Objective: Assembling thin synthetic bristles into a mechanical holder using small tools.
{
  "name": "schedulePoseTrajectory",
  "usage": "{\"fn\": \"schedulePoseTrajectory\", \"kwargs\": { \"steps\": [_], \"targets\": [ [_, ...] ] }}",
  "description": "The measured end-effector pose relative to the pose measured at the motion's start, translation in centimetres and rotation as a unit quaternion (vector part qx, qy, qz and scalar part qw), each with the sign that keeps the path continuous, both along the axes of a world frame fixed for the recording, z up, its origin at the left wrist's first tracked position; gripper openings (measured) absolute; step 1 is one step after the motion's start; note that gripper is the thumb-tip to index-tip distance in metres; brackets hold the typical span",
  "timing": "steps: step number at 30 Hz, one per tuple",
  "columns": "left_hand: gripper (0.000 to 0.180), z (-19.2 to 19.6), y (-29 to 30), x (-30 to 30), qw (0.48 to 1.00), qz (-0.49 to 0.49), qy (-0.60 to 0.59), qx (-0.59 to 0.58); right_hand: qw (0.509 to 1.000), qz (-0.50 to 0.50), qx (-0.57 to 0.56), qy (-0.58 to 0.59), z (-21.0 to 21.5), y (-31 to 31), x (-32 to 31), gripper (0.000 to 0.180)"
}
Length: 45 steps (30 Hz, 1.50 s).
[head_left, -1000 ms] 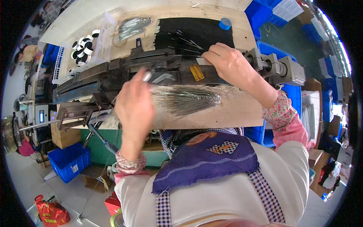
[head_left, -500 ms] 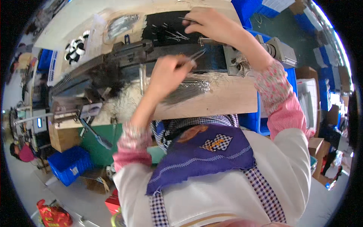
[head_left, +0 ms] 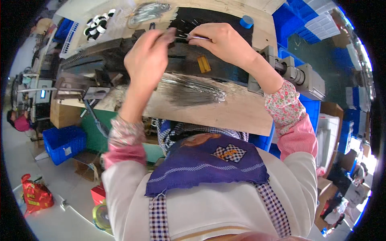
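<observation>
My right hand (head_left: 229, 42) pinches a thin metal rod (head_left: 202, 38) over the black mat (head_left: 241, 39) on the workbench. Close by on the left, my left hand (head_left: 146, 58) has its fingers drawn together, and motion smears their tips. A fine line spans the gap between both sets of fingertips, too small to name. Small pale slivers of metal lie on the mat beyond them. Below the hands spreads a loose bundle of thin metal wires (head_left: 197, 90). A yellow block (head_left: 204, 64) rests on the dark bench plate between the hands and that bundle.
A round blue cap (head_left: 246, 22) sits at the mat's far right. Black-and-white rings (head_left: 96, 25) and a bag of metal pieces (head_left: 148, 13) are at the back left. A metal machine part (head_left: 295, 74) borders the bench's right end. Blue crates (head_left: 64, 143) stand beside the bench.
Both hands have come together over the mat; the left moved up and left, the right moved down. The view has shifted, showing the yellow block and blue cap.
</observation>
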<state>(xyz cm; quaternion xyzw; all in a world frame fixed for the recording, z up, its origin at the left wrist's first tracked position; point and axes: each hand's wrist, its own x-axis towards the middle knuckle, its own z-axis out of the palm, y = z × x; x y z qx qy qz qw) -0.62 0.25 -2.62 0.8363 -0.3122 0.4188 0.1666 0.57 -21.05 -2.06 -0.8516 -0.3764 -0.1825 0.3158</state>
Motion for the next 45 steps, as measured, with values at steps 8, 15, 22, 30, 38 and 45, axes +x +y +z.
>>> {"fn": "schedulePoseTrajectory", "kwargs": {
  "steps": [8,15,22,30,38,45],
  "targets": [
    [0.044,-6.5,1.3,-4.9,-0.074,-0.338,0.561,-0.752,0.995,-0.029,-0.011,0.094,-1.5,2.0,1.6,0.021],
    [0.023,-5.3,-1.8,-6.0,0.647,-0.158,0.604,-0.438,0.993,-0.044,-0.034,0.100,-1.4,2.6,1.6,0.019],
    [0.025,-6.7,3.3,-6.1,0.676,-0.042,0.617,-0.400,0.992,-0.092,-0.066,-0.061,-0.5,3.3,-3.0,0.020],
    [0.031,-9.1,15.3,-4.2,0.546,0.035,0.501,-0.671,0.929,-0.305,-0.171,0.123,-9.6,0.2,-2.8,0.028],
    [0.025,-9.8,8.6,-7.0,0.622,-0.047,0.365,-0.692,0.955,-0.229,-0.145,0.123,-7.5,-3.4,-7.2,0.026],
    [0.028,-1.7,-8.0,-4.1,0.365,-0.364,0.755,-0.406,0.967,-0.089,-0.106,0.212,-3.8,-4.4,-11.8,0.024]
  ]
}}
